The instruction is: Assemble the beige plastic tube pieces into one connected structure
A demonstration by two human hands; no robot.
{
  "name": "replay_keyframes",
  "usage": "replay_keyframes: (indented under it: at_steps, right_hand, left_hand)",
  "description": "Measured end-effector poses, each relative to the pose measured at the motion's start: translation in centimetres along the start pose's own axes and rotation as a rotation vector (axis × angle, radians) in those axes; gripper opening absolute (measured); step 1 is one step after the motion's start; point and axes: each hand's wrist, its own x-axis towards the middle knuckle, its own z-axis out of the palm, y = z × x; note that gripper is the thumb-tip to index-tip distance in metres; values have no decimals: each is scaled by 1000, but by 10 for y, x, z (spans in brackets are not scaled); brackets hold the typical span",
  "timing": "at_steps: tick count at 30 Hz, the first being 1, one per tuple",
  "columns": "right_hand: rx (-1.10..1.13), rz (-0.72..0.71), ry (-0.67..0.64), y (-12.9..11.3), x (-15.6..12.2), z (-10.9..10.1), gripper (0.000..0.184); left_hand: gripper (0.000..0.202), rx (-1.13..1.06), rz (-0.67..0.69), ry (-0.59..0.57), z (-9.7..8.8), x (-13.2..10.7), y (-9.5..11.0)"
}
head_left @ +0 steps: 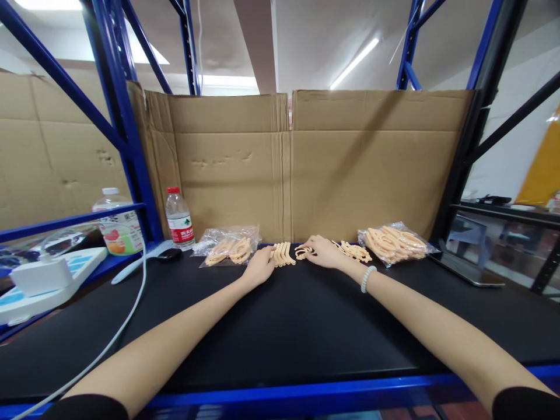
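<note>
Both my arms reach far forward across a black tabletop [280, 326]. My left hand [259, 265] rests knuckles-up against a neat row of peach curved plastic pieces [283, 254]; its fingers are curled, touching the row's left side. My right hand [321, 251] is closed in a pinch on one peach ring-shaped piece [301, 252], just right of the row. A loose heap of the same pieces [355, 251] lies behind my right wrist, which wears a pale bead bracelet [367, 279].
A clear bag of peach pieces [227, 248] lies left of the row, a fuller bag [394, 244] at the right. Cardboard sheets [306, 163] wall the back. A red-capped water bottle [179, 219], a second bottle [117, 224], a white cable [131, 303] and blue rack posts [126, 128] stand left.
</note>
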Motion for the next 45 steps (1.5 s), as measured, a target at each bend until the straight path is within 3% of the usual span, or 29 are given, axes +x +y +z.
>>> replay_keyframes:
  at_steps: [8,16,19,23,28,31,35,39,42,45]
  right_hand:
    - [-60,-8,-1,3,-13,6,42]
    - [-82,-18,14,4,-16,7,37]
    - [-106,-14,14,-3,-11,12,21]
    - [-84,-2,22,-3,-8,16,21]
    - [-49,53,93,3,-10,13,23]
    - [-11,88,234,4,-12,9,28]
    - [178,168,451,2,-12,-1,27]
    - [631,292,557,-7,-13,-18,29]
    - [988,342,542,-19,-24,-29,35]
    - [1227,403,409,-32,-45,-32,41]
  left_hand:
    - [51,30,25,-66,-1,-5,-3]
    - [37,54,75,-65,-4,-10,3]
    - [32,49,49,-51,-6,-9,5]
    - [24,48,3,-58,-8,-9,8]
    - [14,87,-35,-50,-12,-9,13]
    - [9,141,-52,-39,-16,-10,16]
    - [7,209,-92,-50,-22,-10,17]
    - [12,246,-142,-90,-31,-10,17]
    - [16,254,-163,-133,-38,-10,20]
    - [21,227,-200,-199,-45,-9,21]
